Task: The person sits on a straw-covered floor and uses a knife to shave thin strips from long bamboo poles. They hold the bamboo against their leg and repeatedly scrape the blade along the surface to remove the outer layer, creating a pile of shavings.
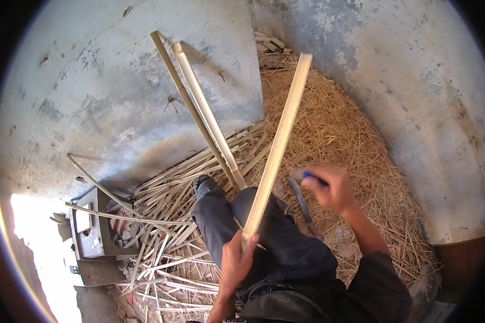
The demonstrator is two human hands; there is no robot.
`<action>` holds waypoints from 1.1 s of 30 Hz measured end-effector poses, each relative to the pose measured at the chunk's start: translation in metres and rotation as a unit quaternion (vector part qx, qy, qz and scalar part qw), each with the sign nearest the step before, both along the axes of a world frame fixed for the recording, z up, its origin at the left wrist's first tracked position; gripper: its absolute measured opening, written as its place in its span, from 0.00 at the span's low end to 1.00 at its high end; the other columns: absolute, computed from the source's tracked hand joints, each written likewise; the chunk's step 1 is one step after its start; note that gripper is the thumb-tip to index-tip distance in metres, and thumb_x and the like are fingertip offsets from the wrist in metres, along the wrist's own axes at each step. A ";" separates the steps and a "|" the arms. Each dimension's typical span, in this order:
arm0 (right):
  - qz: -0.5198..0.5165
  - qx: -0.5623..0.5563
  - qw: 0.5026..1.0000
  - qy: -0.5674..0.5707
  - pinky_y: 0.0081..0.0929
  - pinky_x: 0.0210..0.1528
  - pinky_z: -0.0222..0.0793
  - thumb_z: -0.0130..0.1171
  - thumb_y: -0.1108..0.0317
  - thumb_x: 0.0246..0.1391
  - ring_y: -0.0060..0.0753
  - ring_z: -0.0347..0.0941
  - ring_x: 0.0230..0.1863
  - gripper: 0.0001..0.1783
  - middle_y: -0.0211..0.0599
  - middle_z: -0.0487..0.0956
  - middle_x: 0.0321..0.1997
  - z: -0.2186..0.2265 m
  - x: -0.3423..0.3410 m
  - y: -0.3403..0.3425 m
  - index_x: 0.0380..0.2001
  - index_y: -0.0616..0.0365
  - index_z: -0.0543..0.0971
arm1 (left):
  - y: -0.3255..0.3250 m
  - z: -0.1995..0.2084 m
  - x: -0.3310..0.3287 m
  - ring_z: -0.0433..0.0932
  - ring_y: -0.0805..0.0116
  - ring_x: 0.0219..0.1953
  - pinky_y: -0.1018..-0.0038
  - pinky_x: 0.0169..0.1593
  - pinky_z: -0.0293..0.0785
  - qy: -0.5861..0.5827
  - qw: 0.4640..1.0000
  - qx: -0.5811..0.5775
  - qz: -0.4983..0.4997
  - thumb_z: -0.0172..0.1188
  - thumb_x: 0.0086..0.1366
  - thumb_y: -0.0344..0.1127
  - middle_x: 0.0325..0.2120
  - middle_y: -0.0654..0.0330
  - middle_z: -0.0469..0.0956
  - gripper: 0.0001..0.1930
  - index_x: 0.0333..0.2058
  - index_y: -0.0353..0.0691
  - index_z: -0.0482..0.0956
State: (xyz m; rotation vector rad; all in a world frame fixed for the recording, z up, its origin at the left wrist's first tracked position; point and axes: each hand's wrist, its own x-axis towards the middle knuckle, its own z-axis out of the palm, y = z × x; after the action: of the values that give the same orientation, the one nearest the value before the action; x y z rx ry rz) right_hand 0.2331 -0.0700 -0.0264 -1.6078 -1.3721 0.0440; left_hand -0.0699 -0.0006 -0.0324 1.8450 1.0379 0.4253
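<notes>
My left hand (238, 258) is closed round the lower end of a long, pale split-bamboo strip (277, 145). The strip slants up and away over my legs. To the right, my right hand (333, 188) is curled round a small blue object (313, 177), partly hidden by the fingers and blurred; its kind is unclear. Just below and left of that hand, a curved dark blade (302, 203) lies over the straw beside my leg. Whether the blade joins the blue object cannot be told. The right hand is apart from the strip.
Two more bamboo strips (202, 107) lean on the grey wall (118, 81) ahead. Thin split strips (172, 167) lie heaped at left, beside a grey box-like frame (91, 234). A mound of straw-like shavings (339, 124) fills the right, up to another wall (415, 107).
</notes>
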 end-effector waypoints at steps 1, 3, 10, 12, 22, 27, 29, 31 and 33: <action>0.026 0.040 0.999 -0.024 0.35 0.26 0.75 0.73 0.52 0.63 0.35 0.84 0.25 0.18 0.36 0.87 0.29 -0.009 -0.017 -0.001 0.44 0.55 0.90 | 0.002 -0.001 0.005 0.75 0.47 0.23 0.59 0.30 0.71 -0.017 1.000 -0.013 -0.003 0.66 0.76 0.43 0.21 0.43 0.76 0.19 0.38 0.29 0.76; 0.060 0.003 0.996 -0.063 0.35 0.26 0.75 0.75 0.53 0.60 0.35 0.83 0.25 0.17 0.34 0.85 0.28 0.000 -0.044 -0.010 0.44 0.53 0.90 | 0.005 0.003 0.017 0.73 0.52 0.23 0.61 0.32 0.72 -0.058 0.998 -0.027 -0.011 0.66 0.76 0.43 0.22 0.44 0.76 0.18 0.42 0.29 0.78; 0.083 -0.001 0.988 -0.127 0.33 0.22 0.73 0.76 0.52 0.58 0.35 0.78 0.20 0.19 0.30 0.81 0.25 -0.002 -0.066 -0.018 0.45 0.53 0.90 | 0.008 0.019 0.041 0.77 0.48 0.27 0.61 0.36 0.76 -0.116 0.991 -0.023 -0.061 0.68 0.75 0.46 0.28 0.44 0.81 0.21 0.50 0.31 0.79; 0.077 -0.005 0.987 -0.140 0.33 0.23 0.73 0.75 0.52 0.57 0.34 0.78 0.21 0.19 0.29 0.80 0.25 0.001 -0.067 -0.019 0.46 0.51 0.89 | 0.008 0.021 0.046 0.80 0.43 0.29 0.60 0.36 0.76 -0.130 0.989 -0.022 -0.059 0.67 0.75 0.48 0.28 0.43 0.81 0.22 0.49 0.31 0.79; 0.056 0.003 0.980 -0.190 0.31 0.22 0.71 0.75 0.49 0.57 0.32 0.75 0.19 0.20 0.26 0.78 0.24 0.008 -0.060 -0.017 0.46 0.49 0.90 | 0.003 0.023 0.050 0.81 0.29 0.34 0.55 0.33 0.75 -0.096 0.994 0.010 -0.040 0.61 0.79 0.54 0.26 0.39 0.80 0.25 0.46 0.31 0.77; 0.060 -0.006 0.975 -0.215 0.28 0.22 0.70 0.76 0.50 0.56 0.29 0.75 0.19 0.19 0.24 0.76 0.24 0.013 -0.060 -0.020 0.47 0.47 0.89 | 0.001 0.022 0.047 0.81 0.29 0.34 0.54 0.32 0.74 -0.093 0.995 0.015 -0.042 0.61 0.79 0.51 0.26 0.39 0.80 0.22 0.45 0.31 0.77; 0.059 0.001 0.975 -0.213 0.28 0.21 0.69 0.76 0.50 0.56 0.28 0.73 0.18 0.19 0.23 0.74 0.23 0.011 -0.060 -0.020 0.46 0.47 0.89 | 0.000 0.024 0.047 0.81 0.29 0.34 0.54 0.32 0.74 -0.093 0.995 0.019 -0.042 0.61 0.79 0.50 0.26 0.38 0.80 0.21 0.45 0.31 0.77; 0.058 -0.011 0.974 -0.217 0.30 0.21 0.69 0.74 0.50 0.59 0.31 0.73 0.17 0.18 0.25 0.77 0.22 0.017 -0.060 -0.021 0.46 0.48 0.90 | 0.000 0.029 0.047 0.81 0.29 0.34 0.54 0.32 0.75 -0.081 0.996 0.008 -0.041 0.62 0.79 0.49 0.26 0.38 0.80 0.21 0.45 0.31 0.78; 0.015 0.014 0.983 -0.185 0.31 0.23 0.72 0.73 0.50 0.61 0.34 0.77 0.20 0.18 0.29 0.81 0.25 0.009 -0.049 -0.019 0.44 0.51 0.90 | -0.002 0.026 0.043 0.81 0.29 0.34 0.54 0.33 0.75 -0.053 0.998 -0.003 -0.043 0.63 0.78 0.48 0.25 0.38 0.80 0.21 0.44 0.31 0.78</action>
State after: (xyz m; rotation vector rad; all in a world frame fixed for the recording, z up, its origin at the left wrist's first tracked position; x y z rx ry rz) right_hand 0.1839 -0.0886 -0.0174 -1.6253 -1.6710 -0.2676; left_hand -0.0268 -0.0022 -0.0061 1.8339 0.8842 0.4645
